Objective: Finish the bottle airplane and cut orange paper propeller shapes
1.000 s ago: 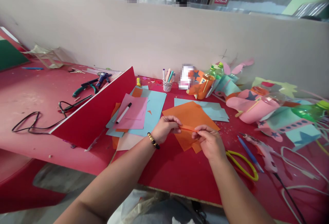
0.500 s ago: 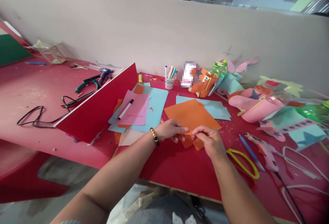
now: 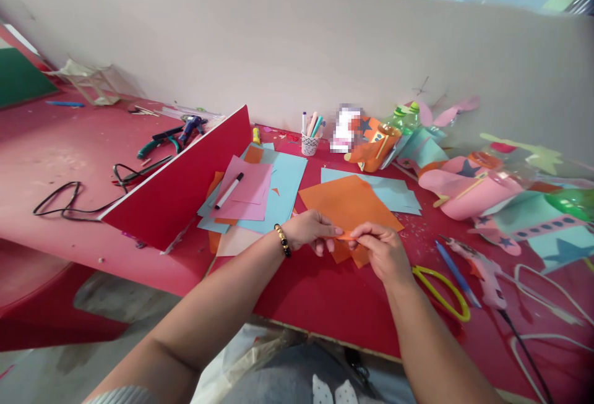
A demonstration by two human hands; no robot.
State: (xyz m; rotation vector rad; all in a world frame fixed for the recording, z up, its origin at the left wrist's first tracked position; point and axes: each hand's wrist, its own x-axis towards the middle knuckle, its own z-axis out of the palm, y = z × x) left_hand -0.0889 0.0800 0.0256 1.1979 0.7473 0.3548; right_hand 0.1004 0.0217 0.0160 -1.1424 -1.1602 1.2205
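Observation:
Between my two hands is a small orange piece of paper (image 3: 346, 236), pinched at both ends. My left hand (image 3: 312, 231), with a beaded bracelet at the wrist, closes thumb and fingers on its left end. Thumb and fingertips of my right hand (image 3: 379, 248) grip the right end. Much of the piece is hidden by my fingers. Under and behind the hands lies a larger orange sheet (image 3: 355, 198), with orange scraps (image 3: 359, 258) below it. Yellow-handled scissors (image 3: 448, 296) rest beside my right wrist, their blades hidden.
Left of my hands are stacked blue and pink sheets (image 3: 250, 190) with a marker (image 3: 229, 190) on top. A red board (image 3: 185, 175) stands farther left. On the right lie a blue pen (image 3: 457, 273), a pink glue gun (image 3: 482, 271) and bottle crafts (image 3: 482, 190). A pen cup (image 3: 310, 144) stands behind.
The view has shifted slightly, so the table appears a little higher and to the right. Both hands keep their pinch on the orange piece, with only small finger movement.

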